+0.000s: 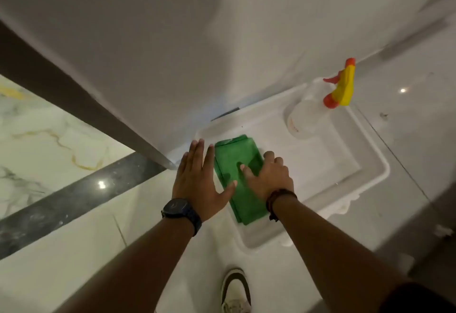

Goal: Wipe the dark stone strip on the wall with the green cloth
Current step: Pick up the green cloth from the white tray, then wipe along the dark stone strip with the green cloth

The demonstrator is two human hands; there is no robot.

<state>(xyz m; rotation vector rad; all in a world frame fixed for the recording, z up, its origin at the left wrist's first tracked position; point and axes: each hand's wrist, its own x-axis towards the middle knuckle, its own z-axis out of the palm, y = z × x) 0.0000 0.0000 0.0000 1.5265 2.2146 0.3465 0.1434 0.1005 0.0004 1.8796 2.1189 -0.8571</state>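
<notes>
Green cloth (240, 179), folded oblong, under right hand (269, 177).

Your green cloth (240, 179) is folded into a long, flat rectangle of several layers, lying in the white tray (345, 179) with its length running away from you and tilted a little to the left. Your right hand (267, 177) rests on its right side, fingers curled over that edge, so part of the cloth is hidden beneath it. Your left hand (199, 182) is spread flat just beside its left edge, the thumb tip touching the fabric. The cloth's near end pokes out beside your right wrist. The dark stone strip (74, 201) is a glossy, speckled band, well to the left of your left hand.
</notes>
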